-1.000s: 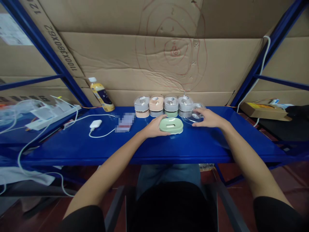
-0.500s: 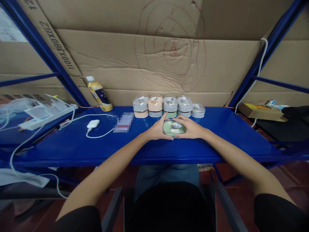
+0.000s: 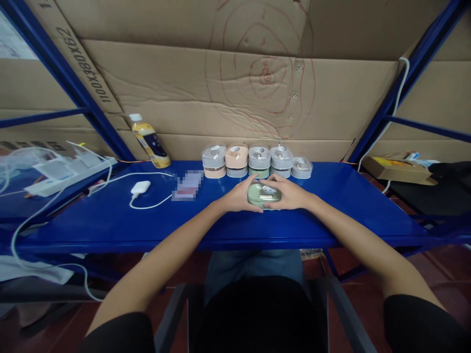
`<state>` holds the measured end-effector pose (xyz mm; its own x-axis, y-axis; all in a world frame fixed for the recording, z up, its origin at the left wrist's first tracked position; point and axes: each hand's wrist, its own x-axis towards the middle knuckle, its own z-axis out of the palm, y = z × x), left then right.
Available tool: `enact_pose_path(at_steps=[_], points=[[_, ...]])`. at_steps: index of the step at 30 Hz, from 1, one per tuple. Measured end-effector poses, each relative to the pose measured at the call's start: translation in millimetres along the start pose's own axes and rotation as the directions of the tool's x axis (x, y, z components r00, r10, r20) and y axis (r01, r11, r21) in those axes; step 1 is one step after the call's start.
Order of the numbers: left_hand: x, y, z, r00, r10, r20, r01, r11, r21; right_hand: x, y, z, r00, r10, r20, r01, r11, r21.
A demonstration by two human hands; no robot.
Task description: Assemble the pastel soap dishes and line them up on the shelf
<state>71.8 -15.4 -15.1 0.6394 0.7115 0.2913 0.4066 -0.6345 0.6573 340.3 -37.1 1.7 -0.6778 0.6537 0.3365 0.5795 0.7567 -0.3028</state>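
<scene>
A pale green oval box with a clear lid point(image 3: 263, 194) rests on the blue shelf point(image 3: 110, 220) in front of me. My left hand point(image 3: 239, 196) grips its left side and my right hand point(image 3: 289, 193) presses its right side and top, fingers curled around it. Behind it stands a row of stacked lidded boxes point(image 3: 253, 161) in grey, peach and green, with a single clear-lidded one point(image 3: 301, 167) at the right end.
A yellow drink bottle point(image 3: 149, 141) leans against the cardboard wall at the back left. A white charger case with cable point(image 3: 140, 187) and a blurred flat item point(image 3: 187, 185) lie left of my hands. Cables and a power strip point(image 3: 55, 169) crowd the far left. A cardboard box point(image 3: 399, 168) sits right.
My right hand brought a clear lid from the right end of the row onto the green box. Both hands now clasp the box, which has barely moved since half a second ago.
</scene>
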Motion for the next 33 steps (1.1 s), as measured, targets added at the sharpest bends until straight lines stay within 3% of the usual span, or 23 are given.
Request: enact_pose_path(at_steps=[9,15,18,20,22,25,27,29,33], points=[[1,-2,0.0,0.999,0.014,0.036,-0.015,0.999,0.05,2,-7,-7,1.0,-0.007,0.025,0.007,0.999,-0.033],[-1,-1,-3.1,0.996,0.084,0.02,-0.085,0.994,0.075,-1,-7,0,1.0,0.001,0.0,-0.001,1.0,-0.019],[-3,-3,-10.8,0.997,0.082,0.008,-0.083,0.988,0.131,-2,-5,0,0.998,-0.004,-0.055,0.004,1.0,-0.002],[-5,-7,-18.3,0.998,0.065,-0.004,-0.063,0.979,0.192,-4,0,-7,0.988,0.018,-0.154,-0.019,1.0,-0.007],[-7,-11,-26.0,0.999,0.037,-0.022,-0.03,0.968,0.251,-6,9,-19,0.948,0.1,-0.303,-0.115,0.993,-0.031],[-10,-11,-34.1,0.997,0.006,-0.077,0.019,0.948,0.318,-14,30,-41,0.799,0.284,-0.531,-0.379,0.922,-0.078],[-12,-7,-35.4,0.994,0.024,-0.108,0.014,0.94,0.34,-21,46,-53,0.728,0.367,-0.579,-0.524,0.843,-0.123],[-13,-1,-33.6,0.99,0.067,-0.121,-0.021,0.937,0.348,-28,62,-58,0.746,0.422,-0.515,-0.583,0.787,-0.199],[-12,3,-28.0,0.981,0.154,-0.117,-0.099,0.92,0.38,-35,81,-54,0.836,0.488,-0.25,-0.547,0.769,-0.33]])
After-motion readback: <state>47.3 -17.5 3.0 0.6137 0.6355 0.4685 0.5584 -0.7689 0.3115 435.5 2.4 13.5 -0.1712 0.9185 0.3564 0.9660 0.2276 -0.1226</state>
